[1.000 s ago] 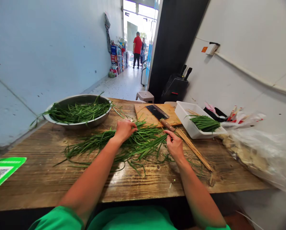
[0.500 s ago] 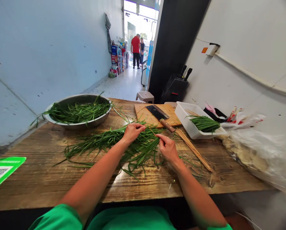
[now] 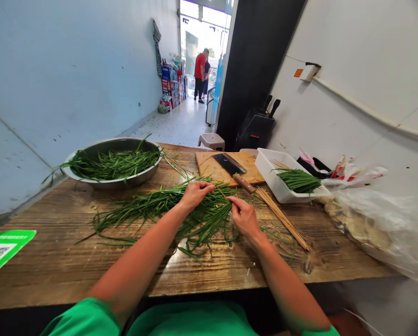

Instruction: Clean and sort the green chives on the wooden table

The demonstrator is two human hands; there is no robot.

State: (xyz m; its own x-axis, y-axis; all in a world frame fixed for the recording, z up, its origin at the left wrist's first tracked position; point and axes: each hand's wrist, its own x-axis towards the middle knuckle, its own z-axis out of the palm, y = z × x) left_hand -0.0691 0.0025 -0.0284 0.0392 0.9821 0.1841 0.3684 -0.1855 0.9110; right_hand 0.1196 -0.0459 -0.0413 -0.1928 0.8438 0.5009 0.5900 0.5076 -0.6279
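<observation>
A thin bamboo skewer (image 3: 222,192) slants between my two hands above a loose heap of garlic chives (image 3: 160,201). My right hand (image 3: 244,215) is closed round the skewer's near end. The fingers of my left hand (image 3: 196,194) are pinched together at its far end; what lies between the fingertips is too small to make out. Under and around both hands, long green blades spread over the wooden table (image 3: 100,261). More bamboo skewers (image 3: 282,217) lie in a bundle to the right of my right hand.
A cleaver (image 3: 235,169) rests on a cutting board (image 3: 209,163), its handle over the near edge. A metal basin (image 3: 121,181) of chives stands left. At right are a white tub (image 3: 282,195) with skewered chives and a plastic bag (image 3: 377,228). Two people stand near the far doorway.
My left hand has shifted very slightly to the right, still pinched. My right hand has hardly moved. In the background, the person in red has turned and leaned to the right.
</observation>
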